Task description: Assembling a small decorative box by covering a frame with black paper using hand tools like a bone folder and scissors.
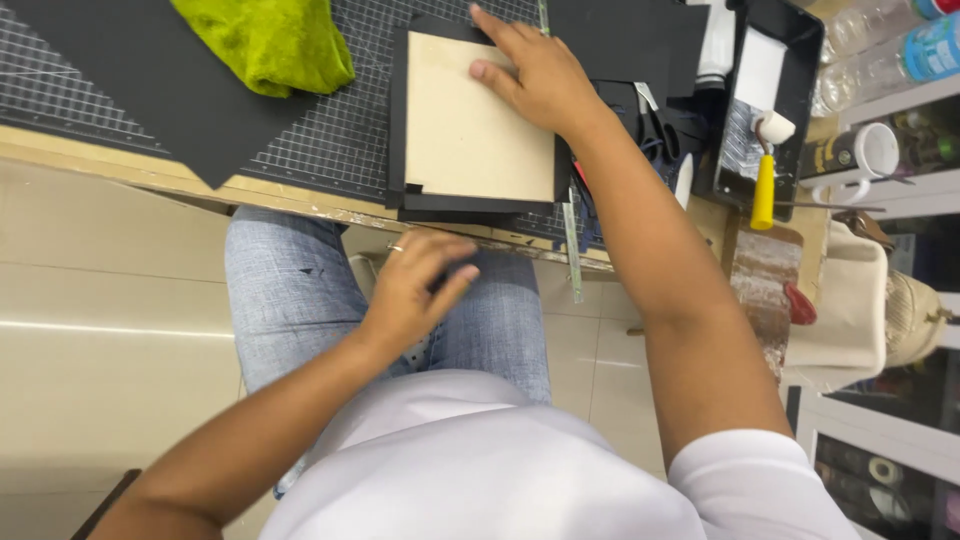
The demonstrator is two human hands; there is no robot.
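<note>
Right hand point(535, 80) flat on the tan board point(465, 120), fingers spread, pressing not gripping. Board sitting square on a black sheet point(400, 120) on the grid mat point(330, 150), mid-counter point(120, 168), about 12 o'clock from the lap. Left hand point(415, 290) down at the counter edge, 6 o'clock of the board, fingers curled together around something small and dark, can't tell what. Probably stiff, light card, smooth enough to skate on the sheet; best pinned flat from above, or lifted by an edge. Green cloth point(265, 40) at 10 o'clock, yellow-handled roller point(765, 170) in a black tray point(800, 60) at 3 o'clock. Clutter under the right wrist mostly hidden, maybe scissors. Sheet's far edge cut off up top.
</note>
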